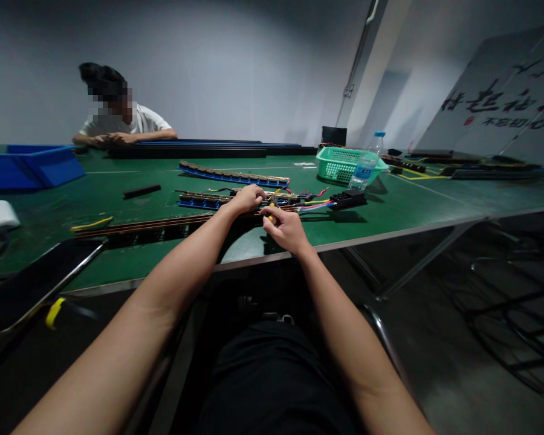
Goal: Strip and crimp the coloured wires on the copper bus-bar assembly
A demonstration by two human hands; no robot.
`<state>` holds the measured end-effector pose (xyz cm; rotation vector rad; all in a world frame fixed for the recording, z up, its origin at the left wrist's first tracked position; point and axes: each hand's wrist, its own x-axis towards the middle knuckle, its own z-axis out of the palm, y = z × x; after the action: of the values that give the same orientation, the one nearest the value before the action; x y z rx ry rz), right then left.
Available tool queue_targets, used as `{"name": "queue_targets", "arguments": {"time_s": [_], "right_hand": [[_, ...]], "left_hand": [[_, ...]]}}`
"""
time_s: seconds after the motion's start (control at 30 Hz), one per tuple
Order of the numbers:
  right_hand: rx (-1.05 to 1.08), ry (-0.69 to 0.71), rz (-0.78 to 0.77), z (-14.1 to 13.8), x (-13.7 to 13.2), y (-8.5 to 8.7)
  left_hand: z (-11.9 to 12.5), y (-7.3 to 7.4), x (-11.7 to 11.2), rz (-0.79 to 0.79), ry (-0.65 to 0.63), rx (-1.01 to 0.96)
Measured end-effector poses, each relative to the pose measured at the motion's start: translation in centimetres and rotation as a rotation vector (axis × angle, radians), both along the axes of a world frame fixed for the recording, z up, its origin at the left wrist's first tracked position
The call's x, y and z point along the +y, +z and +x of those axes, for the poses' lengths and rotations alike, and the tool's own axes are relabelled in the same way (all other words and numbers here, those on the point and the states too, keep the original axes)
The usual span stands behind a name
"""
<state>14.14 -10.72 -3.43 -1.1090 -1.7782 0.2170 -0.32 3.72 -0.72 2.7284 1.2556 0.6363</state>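
My right hand [286,229] is closed around a pair of pliers [271,216] with yellow handles, its dark jaws pointing away from me. Just left of the jaws, my left hand [248,199] has its fingers curled together; what they pinch is too small to make out. Under both hands runs a long strip with copper-coloured rails [163,226]. Behind it lies a shorter blue and black strip [199,200], partly hidden by my left hand. Coloured wires [315,206] lead right to a black connector block [348,198]. Another blue-backed strip [233,175] lies farther back.
A blue bin [49,166], a phone [36,284] and a short black bar [142,191] are at the left. At the right stand a green basket [335,164] and a water bottle [365,169]. A person [122,121] leans over long dark bars [208,148] across the table.
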Motion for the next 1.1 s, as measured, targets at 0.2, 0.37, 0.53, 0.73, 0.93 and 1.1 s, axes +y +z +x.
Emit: {"name": "queue_targets", "arguments": {"time_s": [0.2,0.37,0.53,0.73,0.93,1.1], "right_hand": [[0.473,-0.033,0.107,1.0,-0.1,-0.2],[0.416,-0.027,0.239,1.9,-1.2,-0.5],[0.531,-0.097,0.322,5.2,-0.3,-0.2],[0.647,-0.211,0.346,8.9,1.9,0.0],[0.740,-0.186,0.321,9.5,2.7,-0.4],[0.749,-0.159,0.271,9.4,2.7,-0.3]], "left_hand": [[-0.2,-0.3,0.0,-0.004,-0.032,-0.041],[-0.2,-0.3,-0.1,-0.024,-0.017,-0.061],[-0.2,-0.2,-0.1,-0.011,0.001,-0.026],[-0.3,-0.2,0.0,-0.016,-0.025,-0.004],[-0.3,-0.3,0.2,-0.026,-0.035,-0.022],[-0.2,-0.4,0.4,-0.034,-0.029,-0.008]]}}
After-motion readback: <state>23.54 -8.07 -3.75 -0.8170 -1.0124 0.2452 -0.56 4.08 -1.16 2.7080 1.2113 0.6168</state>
